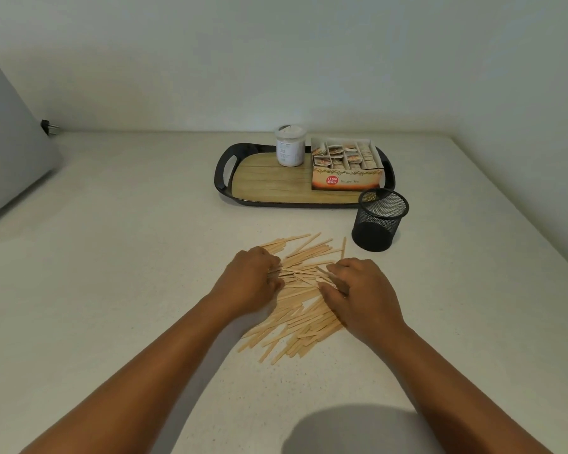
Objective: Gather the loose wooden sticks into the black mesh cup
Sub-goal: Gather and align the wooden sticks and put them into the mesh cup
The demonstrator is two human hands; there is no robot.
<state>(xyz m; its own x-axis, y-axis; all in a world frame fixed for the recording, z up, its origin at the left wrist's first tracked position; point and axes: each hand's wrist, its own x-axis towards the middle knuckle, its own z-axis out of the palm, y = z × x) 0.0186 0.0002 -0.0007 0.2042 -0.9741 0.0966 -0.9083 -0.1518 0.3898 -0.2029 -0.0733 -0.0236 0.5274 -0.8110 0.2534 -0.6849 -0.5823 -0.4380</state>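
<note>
Both hands' grips, left hand and right hand, flank wooden sticks.

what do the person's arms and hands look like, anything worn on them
Both arms are bare from the bottom edge of the picture to the fingers: no sleeves, gloves, watch or bracelet show. No rings can be made out on the left hand or the right hand, though most fingers are partly hidden.
</note>
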